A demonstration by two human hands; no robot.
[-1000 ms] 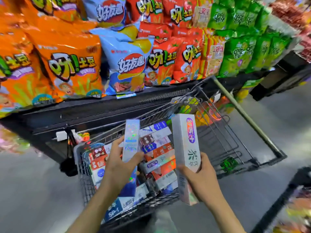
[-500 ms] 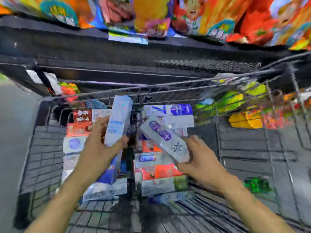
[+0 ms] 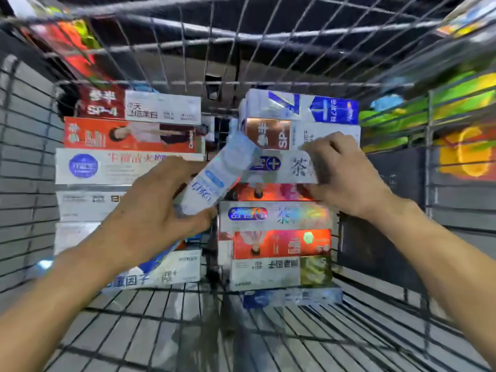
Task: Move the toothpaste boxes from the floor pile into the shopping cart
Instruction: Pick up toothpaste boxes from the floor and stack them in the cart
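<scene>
I look straight down into the wire shopping cart (image 3: 268,331). Two stacks of toothpaste boxes lie in it: a left stack (image 3: 128,167) and a right stack (image 3: 279,245). My left hand (image 3: 150,216) grips a pale blue-and-white toothpaste box (image 3: 220,175), tilted up to the right in the gap between the stacks. My right hand (image 3: 346,175) holds a white box with a purple logo (image 3: 284,167) flat on the right stack, fingers curled over its right end.
The cart's wire walls rise on every side, with the far wall (image 3: 241,38) close behind the stacks. Green and yellow snack bags (image 3: 456,122) show through the right wall. Bare wire floor lies in front of the stacks.
Both hands went down into the cart. The right hand's box turned flat onto the right stack. The left hand's box tilted toward the gap between the stacks. The view dropped closer.
</scene>
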